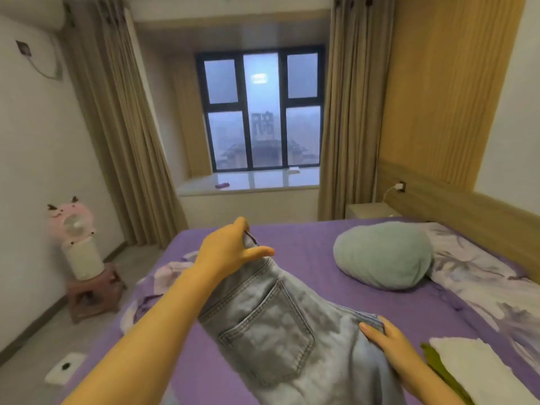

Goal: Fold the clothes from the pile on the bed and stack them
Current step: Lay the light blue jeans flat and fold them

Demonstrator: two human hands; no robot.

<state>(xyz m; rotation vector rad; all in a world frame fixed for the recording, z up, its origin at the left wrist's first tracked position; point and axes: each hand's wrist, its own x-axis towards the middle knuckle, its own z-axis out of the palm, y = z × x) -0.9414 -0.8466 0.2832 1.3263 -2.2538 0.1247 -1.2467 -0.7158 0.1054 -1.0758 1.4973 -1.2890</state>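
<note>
purple bed [306,247] with grey-green cushion [382,254], floral bedding [479,276], light jeans [274,331], folded white cloth [479,372]

Your left hand [226,252] holds the jeans [280,331] at their far end above the bed [306,247], and your right hand [388,343] grips their near side. The pillow [382,254] lies behind, to the right; folded clothes [473,372] lie just right of your right hand.

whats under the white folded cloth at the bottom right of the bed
An olive-green garment lies under the white folded cloth, its edge sticking out on the left. Most of it is covered, and the purple bed sheet beneath both is hidden there.
</note>
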